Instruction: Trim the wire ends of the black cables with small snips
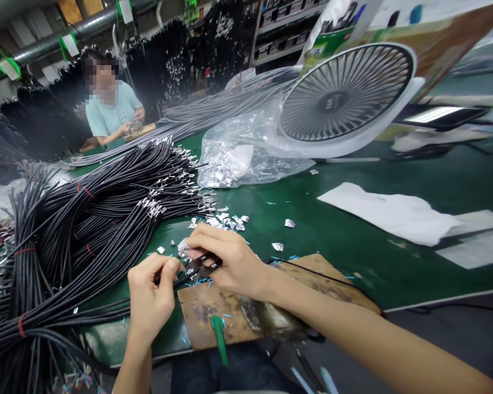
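Black cable (197, 267) runs between the 2 hands just above the near edge of the table, its short visible stretch lying over the far left corner of the wooden board. The green table (353, 213) fills most of the view. On its left side lie heavy bundles of black cables (86, 219), tied with red bands, their metal-tipped ends fanned toward the middle. A white fan (345, 93) stands tilted at the far right, and a clear plastic bag (246, 148) holding silvery pieces slumps against it. A white sheet (390, 210) lies flat to the right. A person in a pale shirt (109, 106) sits at the far left end.

The wooden board (238, 312) overhangs the near edge, with a green-handled tool (218, 336) on it. The right hand (230, 262) has its fingers pressed together over the cable, thumb and fingertips pinching its end, where a pale scrap shows. The left hand (150, 298) is curled closed, thumb and forefinger pinching the same cable just beside the right fingertips. Foil scraps (230, 221) lie scattered just beyond the hands.
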Tool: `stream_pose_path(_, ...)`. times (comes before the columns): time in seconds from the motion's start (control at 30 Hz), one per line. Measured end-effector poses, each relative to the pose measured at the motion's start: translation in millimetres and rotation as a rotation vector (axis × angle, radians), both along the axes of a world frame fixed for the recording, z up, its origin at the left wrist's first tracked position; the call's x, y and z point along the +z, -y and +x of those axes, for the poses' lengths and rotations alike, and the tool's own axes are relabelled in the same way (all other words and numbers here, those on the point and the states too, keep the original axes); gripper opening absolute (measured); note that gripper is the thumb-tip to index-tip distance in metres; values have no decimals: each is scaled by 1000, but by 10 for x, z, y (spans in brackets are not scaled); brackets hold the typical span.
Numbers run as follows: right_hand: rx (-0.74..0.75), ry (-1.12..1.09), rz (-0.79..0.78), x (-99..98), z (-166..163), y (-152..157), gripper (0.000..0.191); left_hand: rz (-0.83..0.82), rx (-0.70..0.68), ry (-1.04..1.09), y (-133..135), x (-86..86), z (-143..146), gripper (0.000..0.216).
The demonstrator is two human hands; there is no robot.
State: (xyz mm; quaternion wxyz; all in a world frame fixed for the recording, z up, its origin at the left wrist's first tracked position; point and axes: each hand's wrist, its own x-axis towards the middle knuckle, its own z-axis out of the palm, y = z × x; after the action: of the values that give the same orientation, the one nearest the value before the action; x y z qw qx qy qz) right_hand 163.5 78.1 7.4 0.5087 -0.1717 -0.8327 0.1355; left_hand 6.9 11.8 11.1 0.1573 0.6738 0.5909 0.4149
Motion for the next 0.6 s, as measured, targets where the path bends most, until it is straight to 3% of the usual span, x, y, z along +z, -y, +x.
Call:
stream_pose_path(0.33, 27, 25, -80, -26, -4, 27, 27, 14, 21, 27, -4, -28, -11, 30)
stream_pose_path(0.6, 7, -44, -31, -31, -1, 28, 24, 20, 37, 58, 2, -24, 0, 30)
